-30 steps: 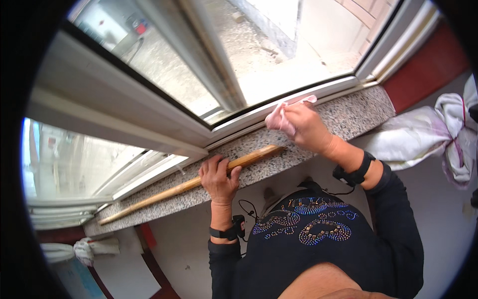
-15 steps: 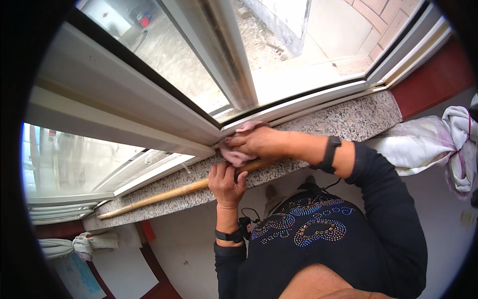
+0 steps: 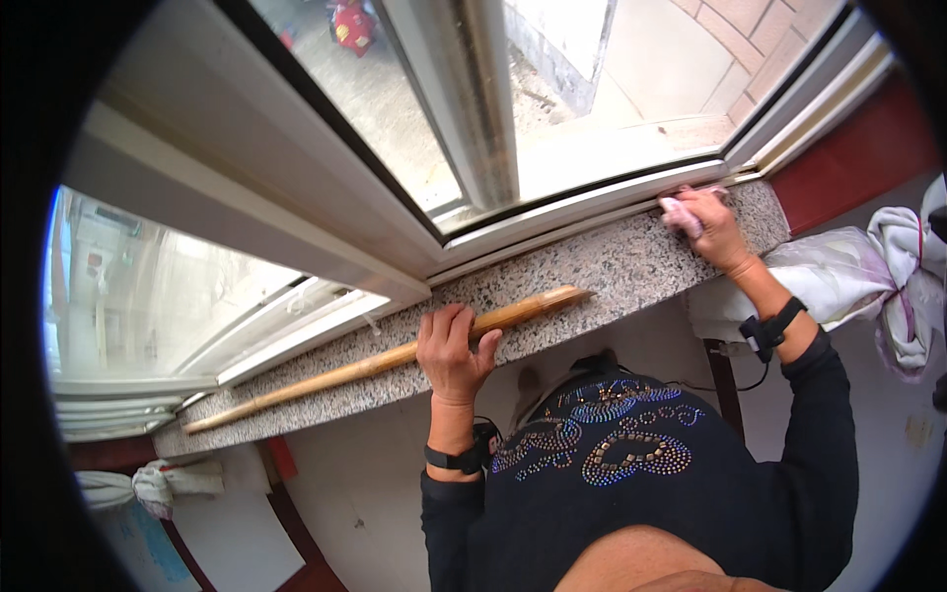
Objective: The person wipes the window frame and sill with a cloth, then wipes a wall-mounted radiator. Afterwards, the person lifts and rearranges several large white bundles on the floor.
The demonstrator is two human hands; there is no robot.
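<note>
Nearest, left hand [image 3: 452, 353]: fingers curled over wooden pole [image 3: 326, 383], thumb on near side. Pole lies lengthwise on speckled sill [image 3: 631, 261], left to middle. Could roll off near edge to floor [image 3: 365, 474] if left hand slackens or cloth sweep bumps right tip. Farther right, right hand [image 3: 714, 227]: fingers bunched on pink cloth [image 3: 681, 216], beside far window frame [image 3: 592, 208].
</note>
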